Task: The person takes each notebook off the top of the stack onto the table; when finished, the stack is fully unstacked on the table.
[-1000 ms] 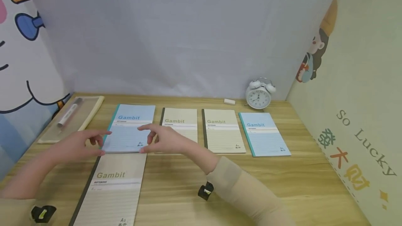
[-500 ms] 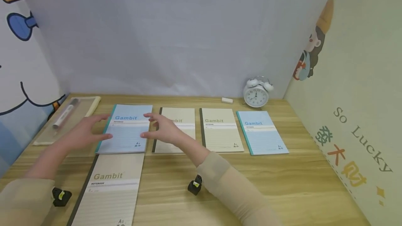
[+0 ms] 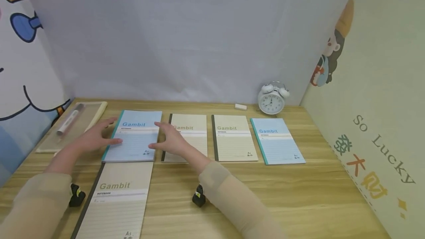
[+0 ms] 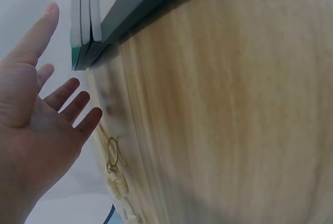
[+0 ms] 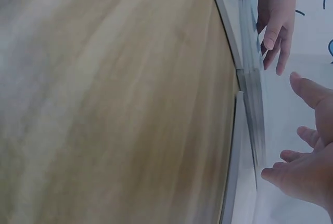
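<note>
A blue Gambit notebook (image 3: 134, 148) lies at the left of the table, its teal spine to the left. Several stacked layers (image 4: 83, 15) show at its edge in the left wrist view. My left hand (image 3: 93, 138) hovers by the spine side, fingers spread, thumb over the cover. Across from it, my right hand (image 3: 172, 139) is held at the right edge with thumb and fingers apart. Both palms face each other; neither wrist view shows a grip. Directly in front of the blue notebook lies a beige Gambit notebook (image 3: 121, 205) with a dark spine.
Two beige notebooks, one partly behind my right hand (image 3: 196, 121) and another (image 3: 235, 143), and a blue notebook (image 3: 279, 143) line up rightward. A white alarm clock (image 3: 271, 102) and an eraser (image 3: 240, 106) stand behind. A mesh pouch (image 3: 46, 145) with a marker (image 3: 69, 121) lies far left.
Both hands have spread their fingers and moved farther forward along the blue notebook's sides. The right fingertips have shifted from over its cover to its right edge. The notebooks stay in place.
</note>
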